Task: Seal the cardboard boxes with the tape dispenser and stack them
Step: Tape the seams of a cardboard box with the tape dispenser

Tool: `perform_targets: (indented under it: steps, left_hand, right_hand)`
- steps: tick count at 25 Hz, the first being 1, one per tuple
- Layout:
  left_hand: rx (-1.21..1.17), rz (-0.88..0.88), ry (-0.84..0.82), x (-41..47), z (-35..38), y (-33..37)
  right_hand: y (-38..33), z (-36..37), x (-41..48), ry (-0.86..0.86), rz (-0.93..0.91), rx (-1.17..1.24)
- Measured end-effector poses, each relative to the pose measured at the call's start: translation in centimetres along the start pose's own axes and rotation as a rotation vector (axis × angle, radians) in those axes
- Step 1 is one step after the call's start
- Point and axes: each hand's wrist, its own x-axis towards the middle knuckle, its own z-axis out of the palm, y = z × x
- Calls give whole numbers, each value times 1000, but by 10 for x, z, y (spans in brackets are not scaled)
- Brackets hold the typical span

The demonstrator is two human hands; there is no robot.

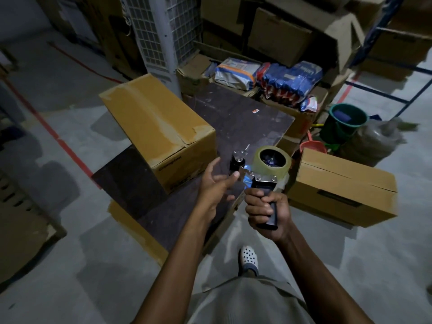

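A closed cardboard box [159, 129] with tape along its top seam lies on a dark board table [245, 120]. A second cardboard box [341, 190] sits on the floor at the right. My right hand [266, 211] grips the black handle of the tape dispenser [264, 169], whose clear tape roll points away from me. My left hand [217, 185] is beside the dispenser's front end, fingers spread, thumb tip near its roller; whether it touches the tape I cannot tell.
A flat cardboard piece [133, 230] lies under the table's near edge. Behind the table are bags [268, 76], stacked cartons [280, 36] and a white cooler [161, 31]. A green bucket [346, 120] stands right. Red floor lines run on the left.
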Motion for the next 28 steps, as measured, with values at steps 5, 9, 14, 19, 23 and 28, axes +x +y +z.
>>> perform_targets:
  steps: [5,9,14,19,23,28]
  left_hand:
    - [157,399,28,14,-10,-8]
    - [228,515,-32,17,-11,-6]
    - [213,489,-104,23,-22,1]
    - [264,504,-117,26,-39,3]
    - [293,512,-73,32,-61,-4]
    - [197,342,-110,29,-76,-8]
  right_hand:
    - [-5,7,-9,-6,-24,-52]
    - [-10,10,-14,-31,-24,-43]
    - [-12,12,-13,-26,-14,-79]
    - [-10,14,-8,-17,26,-86]
    - [-9,11,-4,-14,62,-110]
    - [-11,10,-1,-37,167,-111]
